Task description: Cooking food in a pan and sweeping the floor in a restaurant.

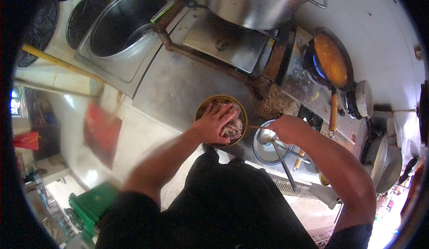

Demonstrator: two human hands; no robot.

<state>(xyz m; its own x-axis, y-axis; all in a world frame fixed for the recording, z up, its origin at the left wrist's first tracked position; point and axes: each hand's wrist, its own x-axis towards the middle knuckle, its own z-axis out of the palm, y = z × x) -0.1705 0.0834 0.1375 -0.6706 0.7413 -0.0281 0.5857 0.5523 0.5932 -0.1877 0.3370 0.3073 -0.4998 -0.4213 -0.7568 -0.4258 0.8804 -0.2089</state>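
Observation:
Fingers spread, my left hand (pixel 214 123) lies flat on chopped raw meat (pixel 233 128) in a round brown bowl (pixel 245 115) on the steel counter. My right hand (pixel 290 130) is closed around a thin brown handle (pixel 256 127) that reaches to the bowl's right rim; whether it belongs to the bowl or to a separate tool, I cannot tell. Below my right hand is a white bowl with a dark rim (pixel 264 155), holding a metal ladle (pixel 268 137) and other long-handled utensils.
A wok of orange sauce (pixel 331 61) sits over a blue flame at the right, its wooden handle (pixel 333 110) pointing towards me. A large steel pot (pixel 254 4) stands behind the metal cover (pixel 223 44). At the upper left are a deep round steel well (pixel 130 21) and a yellow pole (pixel 62 63).

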